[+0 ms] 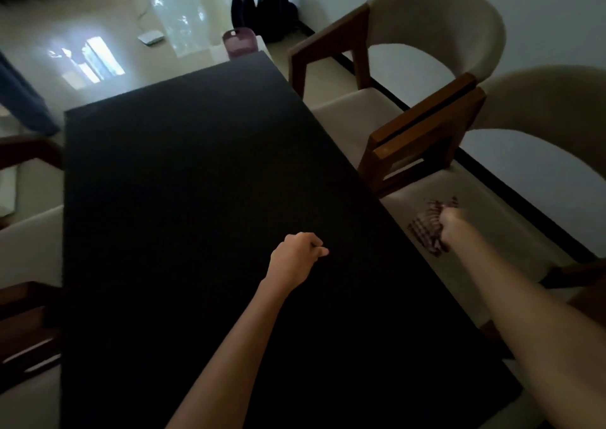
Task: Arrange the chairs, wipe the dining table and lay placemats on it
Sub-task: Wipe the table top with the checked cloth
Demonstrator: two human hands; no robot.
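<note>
Item: checked cloth (426, 228) — bunched, dark-and-light pattern, lying on or just above the cream seat of the near chair (511, 219) to the right of the dining table (196, 182); the dim, blurred view is not showing whether it is resting on the seat or already lifted clear. Holder: right hand (454, 228), fingers curled round the cloth and gripping it, arm reaching out past the table's right edge. Left hand (300, 255): hovering over the dark tabletop, fingers loosely curled with the thumb forward, holding nothing as far as the frame is showing. Governing relation — the cloth is sitting off the table, just beyond its long right edge, so the wiping surface is lying to the left of the grip and the right hand is plainly the nearer one. Table's long axis: running away from the person toward a purple cup (238, 42) beyond the far end. Room for movement: the tabletop is appearing bare and dark, offering a long run for wiping; a second chair (423, 42) is standing farther along the right side, its wooden arm touching the near chair's arm. Placemats: none appearing in view.
</note>
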